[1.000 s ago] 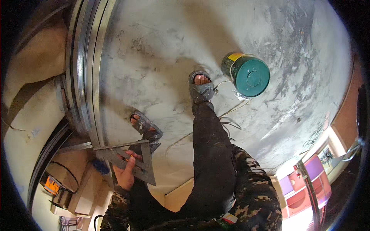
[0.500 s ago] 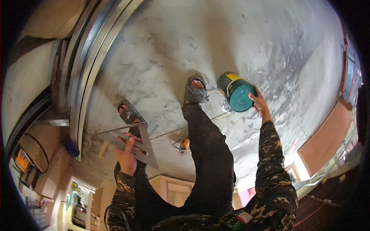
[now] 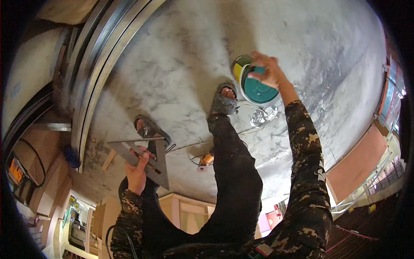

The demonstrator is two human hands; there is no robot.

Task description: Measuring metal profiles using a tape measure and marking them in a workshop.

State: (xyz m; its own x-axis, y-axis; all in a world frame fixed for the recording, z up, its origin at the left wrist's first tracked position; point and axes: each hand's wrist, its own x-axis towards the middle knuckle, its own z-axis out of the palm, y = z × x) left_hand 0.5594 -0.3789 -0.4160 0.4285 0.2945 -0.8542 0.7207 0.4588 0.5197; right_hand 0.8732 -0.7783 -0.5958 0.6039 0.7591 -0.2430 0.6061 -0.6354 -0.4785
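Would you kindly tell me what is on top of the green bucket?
The right hand shows over the green bucket; contact is unclear. It hides part of the bucket's top, and the inside cannot be seen.

Your left hand (image 3: 136,177) grips a flat grey triangular square (image 3: 161,157); your right, (image 3: 271,74) thumb and fingers spread, is over the green bucket (image 3: 261,93), contact unclear. An orange power tool (image 3: 208,159) lies beside your right leg (image 3: 235,175), near crumpled clear wrapping (image 3: 263,115).
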